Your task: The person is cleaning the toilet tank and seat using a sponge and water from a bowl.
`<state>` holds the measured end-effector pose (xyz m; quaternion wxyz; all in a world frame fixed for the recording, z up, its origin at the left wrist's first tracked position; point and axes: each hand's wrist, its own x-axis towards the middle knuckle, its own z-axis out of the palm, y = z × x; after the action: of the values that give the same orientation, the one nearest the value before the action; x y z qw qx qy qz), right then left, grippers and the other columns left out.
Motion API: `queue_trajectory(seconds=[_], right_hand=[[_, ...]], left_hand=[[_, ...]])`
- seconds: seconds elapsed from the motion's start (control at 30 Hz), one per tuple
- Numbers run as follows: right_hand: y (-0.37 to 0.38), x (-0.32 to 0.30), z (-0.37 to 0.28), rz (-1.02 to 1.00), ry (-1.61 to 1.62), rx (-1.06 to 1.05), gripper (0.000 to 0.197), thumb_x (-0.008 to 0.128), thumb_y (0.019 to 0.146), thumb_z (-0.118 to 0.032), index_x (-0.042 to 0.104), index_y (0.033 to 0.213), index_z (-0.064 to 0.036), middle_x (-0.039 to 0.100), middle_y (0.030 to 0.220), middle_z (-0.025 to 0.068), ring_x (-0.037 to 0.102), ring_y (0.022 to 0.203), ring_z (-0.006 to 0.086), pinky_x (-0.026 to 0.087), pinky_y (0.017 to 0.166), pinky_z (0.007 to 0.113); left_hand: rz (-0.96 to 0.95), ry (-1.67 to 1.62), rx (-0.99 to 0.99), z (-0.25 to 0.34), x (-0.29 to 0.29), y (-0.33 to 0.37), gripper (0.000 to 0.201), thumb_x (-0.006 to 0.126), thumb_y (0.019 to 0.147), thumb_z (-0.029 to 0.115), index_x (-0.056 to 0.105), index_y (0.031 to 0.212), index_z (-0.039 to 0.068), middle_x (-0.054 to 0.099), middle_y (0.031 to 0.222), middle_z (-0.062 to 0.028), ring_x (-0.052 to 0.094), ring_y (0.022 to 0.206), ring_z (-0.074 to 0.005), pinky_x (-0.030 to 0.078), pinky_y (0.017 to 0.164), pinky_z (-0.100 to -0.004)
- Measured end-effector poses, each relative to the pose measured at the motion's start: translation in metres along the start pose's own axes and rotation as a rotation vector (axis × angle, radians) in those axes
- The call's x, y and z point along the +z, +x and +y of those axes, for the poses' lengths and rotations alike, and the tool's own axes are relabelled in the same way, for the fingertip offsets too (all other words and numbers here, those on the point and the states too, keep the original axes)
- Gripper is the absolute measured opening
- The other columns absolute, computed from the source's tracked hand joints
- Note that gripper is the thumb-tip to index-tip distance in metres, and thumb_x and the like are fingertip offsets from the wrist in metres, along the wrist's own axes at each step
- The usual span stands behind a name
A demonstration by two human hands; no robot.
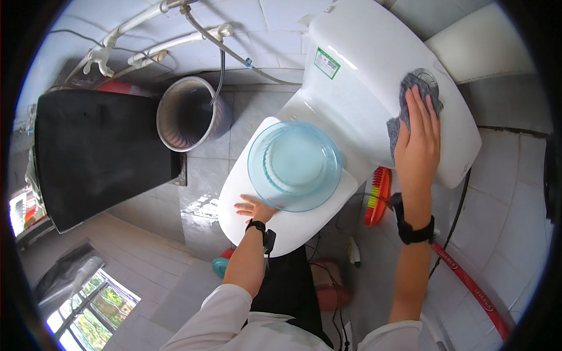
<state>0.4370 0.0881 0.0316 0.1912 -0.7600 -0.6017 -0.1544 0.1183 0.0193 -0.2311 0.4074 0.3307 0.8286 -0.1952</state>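
My right hand (419, 137) presses a grey cloth (396, 137) onto the top of the white toilet tank (363, 64), over part of the round flush button (426, 75). Its fingers lie flat along the cloth. On the closed toilet lid (240, 181) stands a clear blue plastic basin (295, 164) holding some liquid. My left hand (257, 209) rests on the lid against the basin's near left side, fingers spread, with part of the hand hidden by the basin's rim. Both wrists wear black bands.
A bucket (188, 114) with a hose in it stands left of the toilet, beside a large black box-like object (96, 155). White pipes (193, 38) run along the wall. A red and green brush (377, 196) is right of the lid. A red strap-like band (468, 286) crosses lower right.
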Motion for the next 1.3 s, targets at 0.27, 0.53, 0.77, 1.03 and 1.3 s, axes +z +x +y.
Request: queue_trajectory(seconds=[0.27,0.53,0.77,1.03,1.3], right_hand=[[0.037,0.046,-0.034,0.121,0.033,-0.053,0.046,0.065,0.069,-0.005,0.053,0.114,-0.0067,0.053,0.119,0.0046,0.049,0.109,0.0261,0.036,0.096,0.039],[0.021,0.061,-0.080,0.071,0.432,-0.243,0.040,0.062,0.070,-0.001,0.054,0.109,-0.0064,0.058,0.110,0.0064,0.051,0.105,0.0256,0.037,0.094,0.038],[-0.109,0.121,-0.088,-0.499,0.563,-0.259,0.037,0.059,0.074,-0.009,0.053,0.110,-0.0075,0.052,0.113,0.0112,0.048,0.106,0.0280,0.041,0.085,0.038],[-0.161,0.164,-0.118,-0.639,0.211,0.233,0.039,0.058,0.075,-0.010,0.052,0.114,-0.0140,0.045,0.111,0.0087,0.048,0.096,0.0286,0.042,0.078,0.040],[-0.174,0.164,-0.133,-0.677,0.264,-0.079,0.033,0.053,0.077,-0.010,0.056,0.110,-0.0162,0.045,0.109,0.0070,0.048,0.093,0.0280,0.045,0.075,0.039]], left_hand=[[0.053,-0.052,0.056,-0.008,0.005,0.002,0.147,0.079,0.043,0.057,-0.031,0.128,0.010,-0.036,0.131,-0.0252,-0.024,0.126,-0.0405,-0.001,0.097,-0.0627],[0.050,-0.072,0.071,-0.005,-0.003,-0.002,0.150,0.080,0.042,0.056,-0.036,0.125,0.010,-0.038,0.127,-0.0291,-0.027,0.124,-0.0444,0.004,0.096,-0.0648],[0.053,-0.064,0.124,-0.009,-0.005,-0.014,0.145,0.081,0.045,0.052,-0.029,0.130,0.009,-0.034,0.130,-0.0286,-0.023,0.124,-0.0469,0.013,0.092,-0.0684],[0.019,-0.477,0.631,-0.067,-0.044,-0.043,0.070,0.066,0.076,0.021,0.030,0.130,-0.004,0.033,0.131,-0.0265,0.031,0.124,-0.0361,0.029,0.100,-0.0368],[-0.145,-0.855,0.851,-0.040,-0.148,-0.141,0.045,0.053,0.084,0.006,0.038,0.125,-0.004,0.043,0.126,-0.0217,0.039,0.121,-0.0276,0.032,0.099,-0.0378]])
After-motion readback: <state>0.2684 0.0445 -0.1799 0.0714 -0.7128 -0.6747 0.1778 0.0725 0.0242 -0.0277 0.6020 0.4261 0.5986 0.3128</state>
